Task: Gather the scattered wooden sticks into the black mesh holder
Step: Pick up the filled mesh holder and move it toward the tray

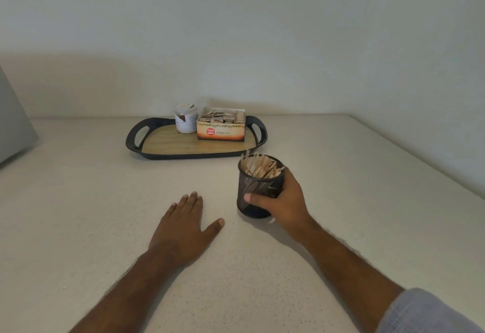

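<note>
The black mesh holder (256,188) stands upright on the pale counter, right of centre. Several wooden sticks (262,166) fill it and lean toward its right rim. My right hand (284,201) grips the holder from the right side, thumb across its front. My left hand (187,221) lies flat on the counter to the left of the holder, fingers straight, holding nothing. No loose sticks show on the counter.
A dark tray with a wooden base (162,146) sits behind the holder, carrying a white jar (185,121) and a box of tea bags (221,125). A grey appliance edge (13,122) stands at far left. The wall runs along the back and right.
</note>
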{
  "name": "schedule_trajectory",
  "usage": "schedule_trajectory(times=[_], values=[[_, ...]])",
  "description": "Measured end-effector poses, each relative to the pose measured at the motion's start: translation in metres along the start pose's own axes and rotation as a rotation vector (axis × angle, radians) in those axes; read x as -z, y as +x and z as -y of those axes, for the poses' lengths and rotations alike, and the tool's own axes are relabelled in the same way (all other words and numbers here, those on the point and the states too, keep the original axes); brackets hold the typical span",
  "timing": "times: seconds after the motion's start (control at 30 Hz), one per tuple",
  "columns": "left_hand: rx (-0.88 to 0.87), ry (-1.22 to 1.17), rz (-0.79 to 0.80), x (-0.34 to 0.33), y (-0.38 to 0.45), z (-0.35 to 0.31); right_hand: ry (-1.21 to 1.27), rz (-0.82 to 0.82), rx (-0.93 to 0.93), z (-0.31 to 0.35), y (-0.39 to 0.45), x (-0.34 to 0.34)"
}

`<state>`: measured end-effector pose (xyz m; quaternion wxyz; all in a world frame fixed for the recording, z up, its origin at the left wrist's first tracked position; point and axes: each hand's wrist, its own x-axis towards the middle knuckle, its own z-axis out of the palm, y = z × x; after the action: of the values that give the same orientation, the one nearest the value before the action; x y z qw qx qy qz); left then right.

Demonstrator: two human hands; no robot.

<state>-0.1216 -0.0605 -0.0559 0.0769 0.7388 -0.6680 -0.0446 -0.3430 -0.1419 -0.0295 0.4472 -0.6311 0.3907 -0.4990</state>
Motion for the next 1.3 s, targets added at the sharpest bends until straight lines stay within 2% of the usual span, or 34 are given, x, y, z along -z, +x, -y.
schedule_trajectory(times=[0.03, 0.13, 0.27, 0.4, 0.5, 0.6, 0.83, 0.97, 1.1, 1.2, 1.3], values=[[0.001, -0.003, -0.001, 0.0, 0.0, 0.0, -0.004, 0.007, 0.031, 0.004, 0.002, -0.002], [-0.006, -0.013, -0.011, -0.001, 0.001, 0.002, 0.121, -0.142, -0.012, 0.009, 0.01, -0.008], [-0.011, -0.023, -0.017, -0.001, 0.0, 0.001, -0.019, -0.04, 0.006, 0.005, 0.005, -0.02], [-0.016, -0.018, -0.023, -0.002, 0.0, 0.002, 0.102, -0.178, -0.017, 0.007, 0.007, -0.022], [-0.004, -0.021, -0.034, -0.003, 0.0, 0.001, 0.018, -0.116, 0.02, 0.006, 0.002, -0.026], [-0.005, -0.018, -0.031, -0.003, 0.001, 0.001, 0.067, -0.121, 0.016, 0.008, 0.002, -0.028], [0.014, -0.031, -0.044, -0.003, 0.0, -0.001, -0.001, -0.052, 0.083, 0.019, -0.005, -0.034], [0.018, -0.031, -0.054, -0.004, 0.002, -0.001, 0.041, -0.103, 0.148, 0.025, -0.001, -0.039], [-0.002, -0.062, -0.062, -0.005, 0.0, 0.002, 0.09, -0.117, 0.04, 0.017, -0.002, -0.047], [-0.009, -0.085, -0.063, -0.004, 0.002, 0.003, 0.136, -0.129, 0.054, 0.017, 0.006, -0.043], [-0.009, -0.085, -0.076, -0.005, 0.002, 0.003, 0.069, -0.111, 0.064, 0.018, 0.01, -0.042]])
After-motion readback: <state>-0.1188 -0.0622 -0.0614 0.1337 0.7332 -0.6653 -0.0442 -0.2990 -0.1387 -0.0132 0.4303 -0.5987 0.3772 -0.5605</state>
